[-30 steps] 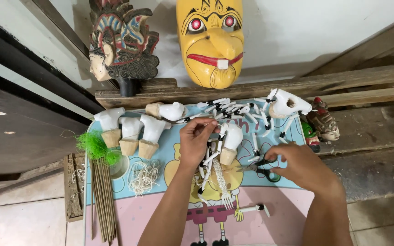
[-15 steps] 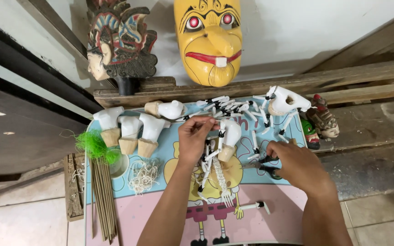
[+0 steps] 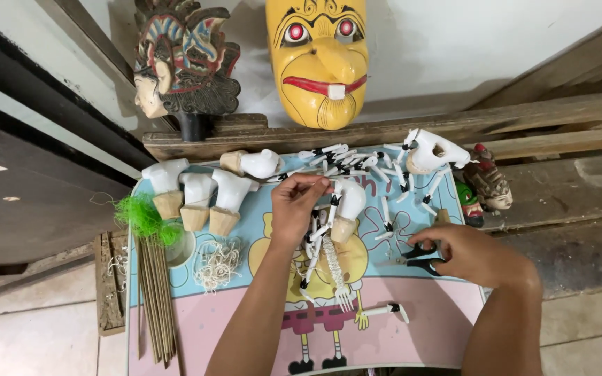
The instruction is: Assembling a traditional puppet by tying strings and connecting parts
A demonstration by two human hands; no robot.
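My left hand (image 3: 299, 206) pinches a white puppet body (image 3: 347, 207) with a bare wooden base, near its top. White and black jointed arm pieces (image 3: 317, 245) hang below it, and a small fork (image 3: 338, 282) lies under them. My right hand (image 3: 462, 252) rests on the mat to the right, its fingers closed around black-handled scissors (image 3: 423, 257). Everything sits on a small table with a blue and pink cartoon-print cover (image 3: 266, 237).
Three white puppet torsos (image 3: 196, 196) stand at the left, another torso (image 3: 252, 164) behind. Loose white arm pieces (image 3: 346, 161) and a white torso (image 3: 432, 152) lie at the back. Green fibre (image 3: 144, 217), thin sticks (image 3: 156, 299), string (image 3: 217, 263), a yellow mask (image 3: 318, 59), a carved head (image 3: 182, 59).
My right hand has drawn left and closer to the scissors and closed on them. The left hand stays on the puppet body.
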